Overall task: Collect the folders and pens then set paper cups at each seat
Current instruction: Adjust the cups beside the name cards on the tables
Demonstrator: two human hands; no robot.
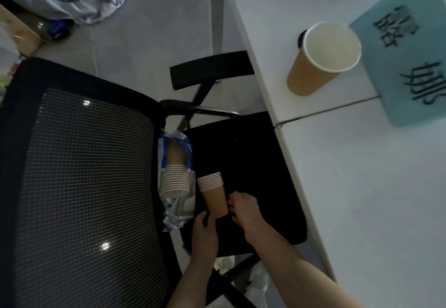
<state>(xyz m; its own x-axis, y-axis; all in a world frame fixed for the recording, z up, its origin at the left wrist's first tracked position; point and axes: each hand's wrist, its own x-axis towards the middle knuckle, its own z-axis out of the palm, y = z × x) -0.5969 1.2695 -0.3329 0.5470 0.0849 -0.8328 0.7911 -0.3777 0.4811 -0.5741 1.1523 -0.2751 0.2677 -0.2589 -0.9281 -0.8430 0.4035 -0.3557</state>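
I have a short stack of paper cups [213,193] lying on the chair seat [253,163], held between my two hands. Its long axis runs away from me, rims at the far end, bases toward my wrists. My left hand [204,231] is curled around the base end from the left side. My right hand [243,208] is half closed, fingertips pinching at the bottom cup's wall on the right side. Both hands touch the stack, so neither is nearer; I judge the right hand is the one to peel a cup free while the left steadies the rest.

Just left of my left hand lies the torn plastic sleeve [175,177] with more cups in it, parallel to my stack and close beside it. The mesh chair back [84,187] stands further left.

Up and to the right of my right hand, well apart, is the white surface [350,187], and on it one cup [321,59] already stands upright next to a pale blue name card [410,61]. The armrest [212,69] sits between the seat and that cup, so I would lift clear of it and the surface edge. I see no folders or pens here for certain.
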